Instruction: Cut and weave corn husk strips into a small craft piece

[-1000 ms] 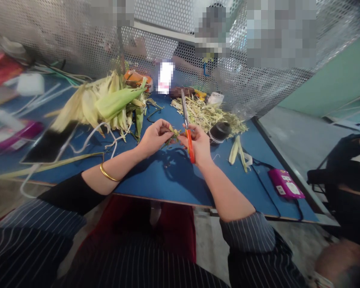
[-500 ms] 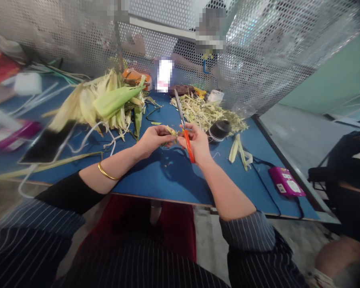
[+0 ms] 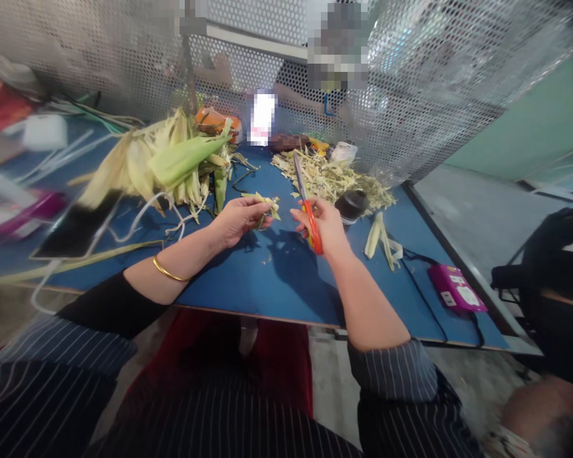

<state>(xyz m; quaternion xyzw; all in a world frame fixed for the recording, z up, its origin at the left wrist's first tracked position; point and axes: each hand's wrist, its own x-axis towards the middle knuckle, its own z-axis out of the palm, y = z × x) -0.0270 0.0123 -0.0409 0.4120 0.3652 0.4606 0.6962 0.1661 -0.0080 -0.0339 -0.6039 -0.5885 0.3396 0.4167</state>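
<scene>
Between the thumb and fingers of my left hand (image 3: 245, 219) is a small piece of pale green corn husk (image 3: 271, 205). My right hand (image 3: 325, 228) grips scissors (image 3: 312, 228) with orange handles, their blades pointing up and away from me. A gap separates the two hands above the blue table (image 3: 286, 289). Just beyond my right hand stands a black spool of thread (image 3: 351, 205). Behind it spreads a heap of cut husk bits (image 3: 332, 175). To the left lies a pile of long husks (image 3: 172, 162).
A black tablet-like panel (image 3: 76, 229) and white cable lie at the left. Two husk strips (image 3: 373, 235) and a purple packet (image 3: 456, 288) are on the right. Perforated metal (image 3: 267, 48) borders the back. A person in black (image 3: 558, 273) sits at far right.
My hands have moved apart. The right hand and scissors shifted rightward, off the husk piece, which stays in my left hand.
</scene>
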